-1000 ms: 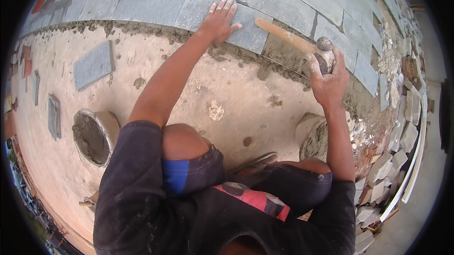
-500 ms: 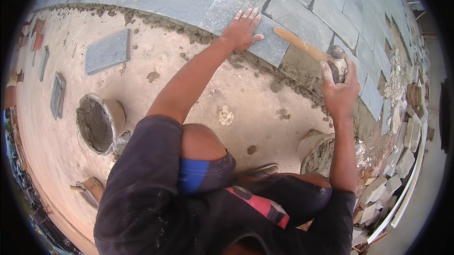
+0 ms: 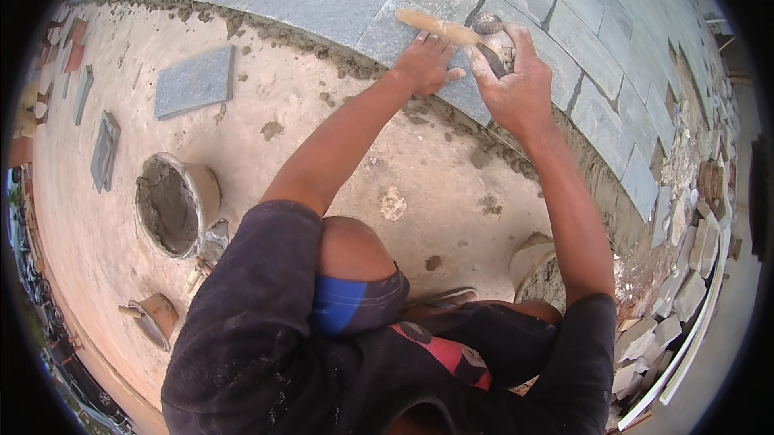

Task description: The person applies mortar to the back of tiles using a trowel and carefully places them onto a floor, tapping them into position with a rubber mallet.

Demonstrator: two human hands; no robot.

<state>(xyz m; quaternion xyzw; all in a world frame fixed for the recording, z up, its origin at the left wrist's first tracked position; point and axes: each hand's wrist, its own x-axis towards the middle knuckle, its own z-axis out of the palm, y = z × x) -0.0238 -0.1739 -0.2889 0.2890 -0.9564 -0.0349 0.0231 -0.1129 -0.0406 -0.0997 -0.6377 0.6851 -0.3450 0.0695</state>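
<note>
My left hand (image 3: 422,66) rests with fingers spread on a blue-grey stone tile (image 3: 468,104) at the front edge of the paving. My right hand (image 3: 520,84) grips the head of a mallet (image 3: 435,27), which has a pale wooden handle pointing left and dark, rounded ends on a dusty head. The handle lies just above my left fingertips, over the tile; whether it touches cannot be told. Rough wet mortar (image 3: 592,149) shows along the tile edge to the right.
Buckets of grey mortar stand left (image 3: 165,208) and right (image 3: 532,262) of my knees. A loose tile (image 3: 193,84), a tile stack (image 3: 105,149) and a small container (image 3: 157,322) lie at the left. Broken slabs (image 3: 689,290) and white strips line the right side.
My right hand has moved up and left with the mallet, from over the mortar to beside my left hand. My left hand stays spread on the tile.
</note>
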